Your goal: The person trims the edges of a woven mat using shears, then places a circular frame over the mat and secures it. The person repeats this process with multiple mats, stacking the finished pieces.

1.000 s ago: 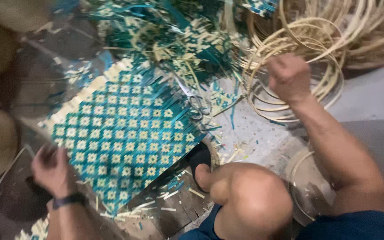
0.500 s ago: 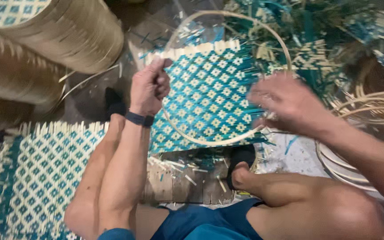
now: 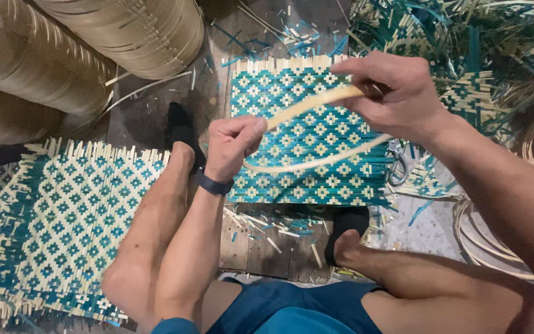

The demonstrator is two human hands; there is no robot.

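Knees bent over floor. Left hand (image 3: 233,145) pinches one end of a pale cane strip (image 3: 316,162); right hand (image 3: 397,93) clenches the other, bowing it into a loop above the teal woven mat (image 3: 307,133). Loop-forming step, seemingly; closing it needs overlapped ends. Baskets (image 3: 63,55) beyond.

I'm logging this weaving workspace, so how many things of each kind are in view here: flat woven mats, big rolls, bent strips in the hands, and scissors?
Flat teal-and-cream mats: 2, the centre mat and the left mat
Tan rolls: 2, the back roll and the side roll
Bent strip, held by the left hand and right hand: 1
Scissors: 1
Total: 6
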